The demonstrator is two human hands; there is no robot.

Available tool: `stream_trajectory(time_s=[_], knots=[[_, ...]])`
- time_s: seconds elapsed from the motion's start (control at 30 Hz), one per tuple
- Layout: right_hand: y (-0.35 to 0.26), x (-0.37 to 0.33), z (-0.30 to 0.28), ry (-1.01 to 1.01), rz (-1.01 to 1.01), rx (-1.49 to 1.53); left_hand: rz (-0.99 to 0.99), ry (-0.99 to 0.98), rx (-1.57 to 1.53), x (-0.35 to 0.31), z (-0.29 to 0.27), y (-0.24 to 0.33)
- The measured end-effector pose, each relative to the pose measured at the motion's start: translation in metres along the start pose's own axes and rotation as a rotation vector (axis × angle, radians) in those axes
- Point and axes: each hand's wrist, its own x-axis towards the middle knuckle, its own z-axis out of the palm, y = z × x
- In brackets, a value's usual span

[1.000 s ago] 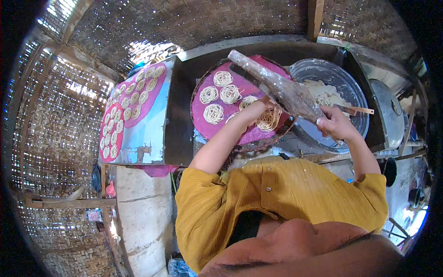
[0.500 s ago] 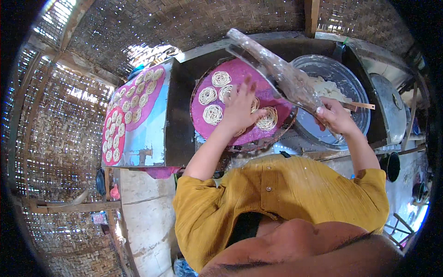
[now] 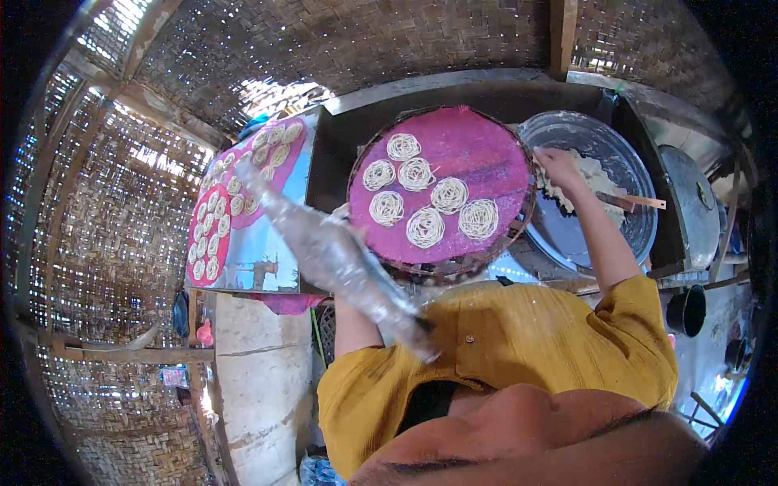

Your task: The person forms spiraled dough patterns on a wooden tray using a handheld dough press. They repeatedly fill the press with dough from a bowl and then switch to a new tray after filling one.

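A long grey tool, wide in the middle and smeared with dough, slants across the front left of the tray. My left hand is closed round it, mostly hidden behind it. My right hand reaches into a large grey basin, its curled fingers at the left edge of the pale dough. Between the hands, a round woven tray carries a pink cloth with several nests of noodle-like dough strands lying on it.
At the left, more nests lie on pink cloths over a blue-and-white surface. A wooden-handled blade rests in the basin. To its right stands a large metal lid. Woven walls enclose the corner.
The tool has passed from my right hand to my left and swung leftward over the tray's edge. My left hand has left the nests; my right hand has moved into the basin.
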Motion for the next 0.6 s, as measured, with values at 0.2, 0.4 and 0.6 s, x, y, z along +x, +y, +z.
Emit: stream_trajectory(time_s=[0.2,0.4,0.6], knots=[[0.026,0.001,0.018,-0.25,-0.037,0.435,0.105,0.271,0.283,-0.028,-0.065,0.021],[0.025,-0.075,0.044,-0.396,0.261,0.77,0.112,0.531,0.201,-0.056,-0.067,0.04],[-0.003,-0.135,0.074,-0.654,0.477,0.874,0.097,0.627,0.179,-0.058,-0.036,0.05]])
